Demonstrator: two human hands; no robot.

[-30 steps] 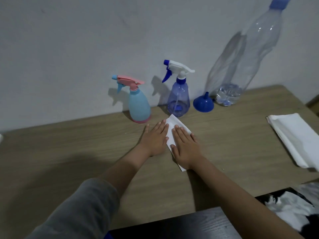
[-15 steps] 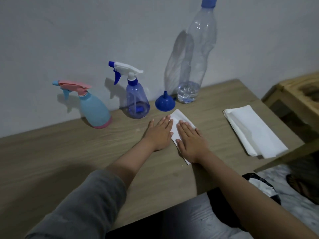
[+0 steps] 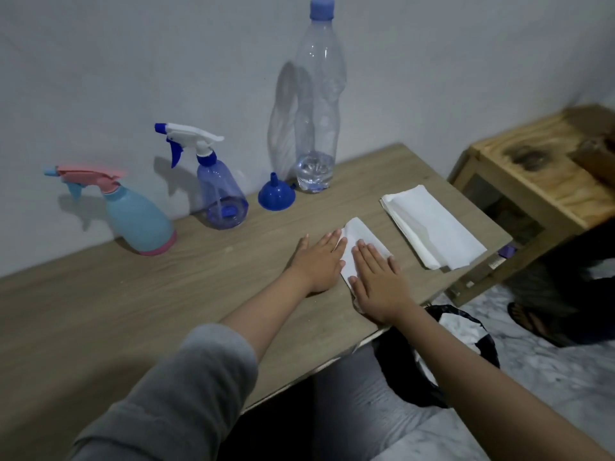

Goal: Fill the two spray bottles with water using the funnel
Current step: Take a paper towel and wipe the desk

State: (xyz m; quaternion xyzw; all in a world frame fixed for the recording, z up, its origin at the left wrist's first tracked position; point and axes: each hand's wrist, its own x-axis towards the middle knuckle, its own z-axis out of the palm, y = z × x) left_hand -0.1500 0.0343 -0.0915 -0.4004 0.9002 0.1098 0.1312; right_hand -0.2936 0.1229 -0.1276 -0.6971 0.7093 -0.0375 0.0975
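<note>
Left hand [image 3: 319,261] and right hand [image 3: 379,281] press flat, fingers straight, on folded white paper towel [image 3: 357,242]; tall clear plastic bottle [image 3: 317,104] holds little water.

The long brown bench [image 3: 100,311] looks like wood with a fine grain, smooth and matt. The tall see-through plastic water bottle [image 3: 317,104] is shiny, with dents in its thin wall and a matt blue plastic cap. The see-through blue plastic spray bottle [image 3: 221,191] is glossy too, and its white and blue trigger top is smooth plastic. The light blue and pink spray bottle [image 3: 136,216] is plastic that you cannot see through, with a soft, dull look. The small dark blue plastic funnel [image 3: 277,194] is smooth and a bit shiny. The folded white paper sheet [image 3: 361,234] and the bigger white folded paper stack [image 3: 432,227] look soft and matt. The small yellow-brown side table [image 3: 539,174] is bare wood with strong grain and a dark stain. The grey sleeve [image 3: 186,387] is soft cloth.
</note>
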